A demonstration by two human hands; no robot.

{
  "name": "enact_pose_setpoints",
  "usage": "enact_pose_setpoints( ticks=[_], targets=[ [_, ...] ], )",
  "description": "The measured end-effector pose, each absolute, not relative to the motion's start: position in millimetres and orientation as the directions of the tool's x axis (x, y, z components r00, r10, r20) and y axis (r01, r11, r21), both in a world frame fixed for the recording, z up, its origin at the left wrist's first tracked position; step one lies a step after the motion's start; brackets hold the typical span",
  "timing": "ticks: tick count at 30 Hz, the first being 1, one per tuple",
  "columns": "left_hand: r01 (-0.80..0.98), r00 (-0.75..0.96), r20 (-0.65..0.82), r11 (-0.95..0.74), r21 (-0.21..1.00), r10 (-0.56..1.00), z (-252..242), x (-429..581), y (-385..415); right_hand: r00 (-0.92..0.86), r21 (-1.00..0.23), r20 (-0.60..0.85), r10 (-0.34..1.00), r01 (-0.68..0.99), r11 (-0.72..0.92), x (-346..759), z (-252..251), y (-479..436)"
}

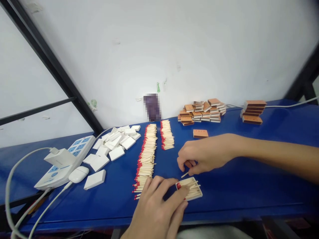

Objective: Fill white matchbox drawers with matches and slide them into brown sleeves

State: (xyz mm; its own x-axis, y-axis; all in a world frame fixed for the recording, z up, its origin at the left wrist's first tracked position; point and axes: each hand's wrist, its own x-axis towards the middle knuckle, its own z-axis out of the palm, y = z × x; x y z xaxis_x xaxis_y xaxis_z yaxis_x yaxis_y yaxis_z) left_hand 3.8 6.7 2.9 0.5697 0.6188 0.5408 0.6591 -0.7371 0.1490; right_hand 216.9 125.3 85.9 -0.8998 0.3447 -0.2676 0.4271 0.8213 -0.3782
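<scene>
My left hand (pixel 159 207) lies at the table's near edge, fingers curled round the left end of a white matchbox tray (pixel 191 190) filled with red-tipped matches. My right hand (pixel 203 155) hovers just above the tray, fingers pinched on a single matchstick (pixel 185 174). Two long rows of loose matches (pixel 147 156) lie left of my right hand, their red heads pointing left.
A heap of empty white trays (pixel 114 142) lies at the left, beside a white power strip (pixel 66 159) with a plug, cables and a small white adapter. Orange matchbox sleeves are piled at the back (pixel 201 112), a stack (pixel 253 111) at the right, and one lone sleeve (pixel 200 133).
</scene>
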Motion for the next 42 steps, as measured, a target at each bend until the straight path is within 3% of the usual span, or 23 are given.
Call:
enact_pose_setpoints(
  ticks=[3,8,11,15,23,30,38,42],
  targets=[
    [0.657,0.589,0.524,-0.742,0.134,0.616,5,4,5,-0.913,-0.372,-0.264,0.31,0.393,0.841,214,78,127],
    [0.663,0.608,0.482,-0.738,0.129,0.63,6,5,5,-0.855,-0.16,-0.283,0.435,0.49,0.857,219,82,126],
    [0.697,0.637,0.393,-0.714,0.076,0.663,8,6,5,-0.824,-0.122,-0.314,0.471,0.527,0.841,225,87,125],
    [0.728,0.639,0.322,-0.684,0.037,0.698,11,8,4,-0.81,-0.129,-0.38,0.446,0.524,0.842,227,89,122],
    [0.716,0.628,0.372,-0.695,0.068,0.683,8,8,3,-0.813,-0.247,-0.396,0.427,0.542,0.803,228,100,116],
    [0.725,0.636,0.362,-0.689,0.025,0.682,10,9,3,-0.838,-0.101,-0.269,0.474,0.514,0.852,228,100,104],
    [0.733,0.589,0.501,-0.681,-0.001,0.634,-2,9,7,-0.908,-0.049,-0.174,0.381,0.394,0.918,231,100,97],
    [0.721,0.542,0.541,-0.687,0.095,0.643,-1,9,6,-0.957,-0.237,-0.085,0.278,0.29,0.927,227,110,85]
  ],
)
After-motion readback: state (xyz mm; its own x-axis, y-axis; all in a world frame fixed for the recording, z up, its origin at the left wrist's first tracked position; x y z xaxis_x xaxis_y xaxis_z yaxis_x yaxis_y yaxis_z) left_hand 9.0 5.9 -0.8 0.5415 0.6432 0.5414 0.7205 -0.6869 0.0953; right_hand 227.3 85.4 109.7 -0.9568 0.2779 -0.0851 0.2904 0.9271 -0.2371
